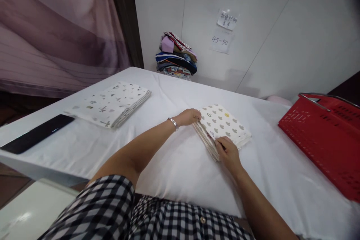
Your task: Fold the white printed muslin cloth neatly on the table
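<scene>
Left of the basket (323,138), left hand (190,117) and right hand (228,153) pinch folded cloth (221,122).
Probably aligning layers; next needs smoothing.

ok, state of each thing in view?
White cloth with repeating grey print: folded, layered
Left hand: at its edge, grip unclear
Right hand: pinching its edge
White cloth with scattered grey print: folded, flat
Multicoloured fabric pile: folded, stacked
Flat black rectangular object: lying flat
Red perforated plastic basket: upright
White tablecloth: spread, creased
</scene>
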{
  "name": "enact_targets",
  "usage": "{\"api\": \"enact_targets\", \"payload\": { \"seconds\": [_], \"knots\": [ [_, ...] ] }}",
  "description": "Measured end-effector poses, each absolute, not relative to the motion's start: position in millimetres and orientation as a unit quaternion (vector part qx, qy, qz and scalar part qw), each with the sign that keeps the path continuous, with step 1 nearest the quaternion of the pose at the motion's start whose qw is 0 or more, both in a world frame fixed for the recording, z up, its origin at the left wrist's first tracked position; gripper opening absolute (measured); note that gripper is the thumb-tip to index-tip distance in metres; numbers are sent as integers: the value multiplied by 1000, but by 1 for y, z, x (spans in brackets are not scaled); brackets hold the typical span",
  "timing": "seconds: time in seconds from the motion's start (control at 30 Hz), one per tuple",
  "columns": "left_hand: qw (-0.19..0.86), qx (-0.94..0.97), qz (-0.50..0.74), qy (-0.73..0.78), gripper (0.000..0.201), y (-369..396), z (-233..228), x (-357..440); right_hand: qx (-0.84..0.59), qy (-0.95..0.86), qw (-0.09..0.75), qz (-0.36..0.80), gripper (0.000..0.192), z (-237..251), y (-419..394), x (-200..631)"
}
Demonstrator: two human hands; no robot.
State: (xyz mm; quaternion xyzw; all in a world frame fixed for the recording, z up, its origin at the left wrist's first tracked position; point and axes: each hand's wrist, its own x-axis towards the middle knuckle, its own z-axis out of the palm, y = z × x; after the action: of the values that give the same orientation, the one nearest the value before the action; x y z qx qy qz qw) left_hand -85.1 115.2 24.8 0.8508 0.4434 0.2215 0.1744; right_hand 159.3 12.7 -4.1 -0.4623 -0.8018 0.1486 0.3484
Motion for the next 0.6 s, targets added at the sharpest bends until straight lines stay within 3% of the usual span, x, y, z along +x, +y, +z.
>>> {"api": "enact_targets", "payload": {
  "seconds": [0.27,0.6],
  "knots": [
    [159,850,248,437,20,106,14,-95,-436,-855,277,43,24,-7,9,159],
    [136,864,228,427,24,113,7,-97,-458,-837,288,85,21,-8,11,159]
  ]
}}
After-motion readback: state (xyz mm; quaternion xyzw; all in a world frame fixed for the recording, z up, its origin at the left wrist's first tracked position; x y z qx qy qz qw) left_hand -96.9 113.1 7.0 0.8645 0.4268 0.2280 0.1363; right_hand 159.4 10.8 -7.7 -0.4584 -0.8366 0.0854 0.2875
